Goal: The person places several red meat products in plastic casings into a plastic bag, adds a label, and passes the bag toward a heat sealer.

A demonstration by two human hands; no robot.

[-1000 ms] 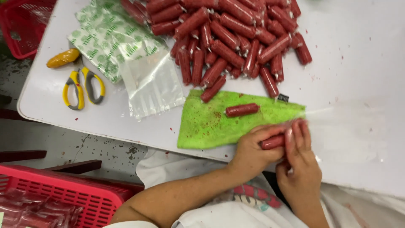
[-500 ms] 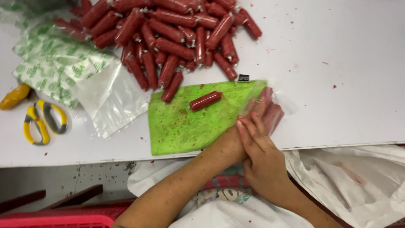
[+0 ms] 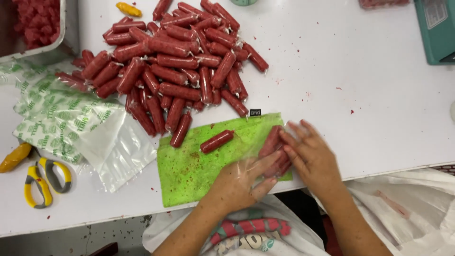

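My left hand (image 3: pixel 239 182) and my right hand (image 3: pixel 310 154) press together on a small bundle of red sausages (image 3: pixel 275 151) inside a clear plastic bag, at the right end of a green cutting mat (image 3: pixel 189 168). The left fingers lie flat over the bag; the right fingers spread across its far side. One loose red sausage (image 3: pixel 217 141) lies on the mat, left of the bundle. A big heap of red sausages (image 3: pixel 175 61) covers the white table (image 3: pixel 360 85) beyond the mat.
Green-printed clear bags (image 3: pixel 71 123) lie in a stack to the left. Yellow-handled scissors (image 3: pixel 45 180) rest near the table's front edge. A metal tray of red meat (image 3: pixel 33 23) sits at top left, a teal device (image 3: pixel 436 28) at top right.
The view has shifted, so the mat and sausage heap now sit further right and lower. Both hands stay on the bagged sausages, the fingers now spread wider over them.
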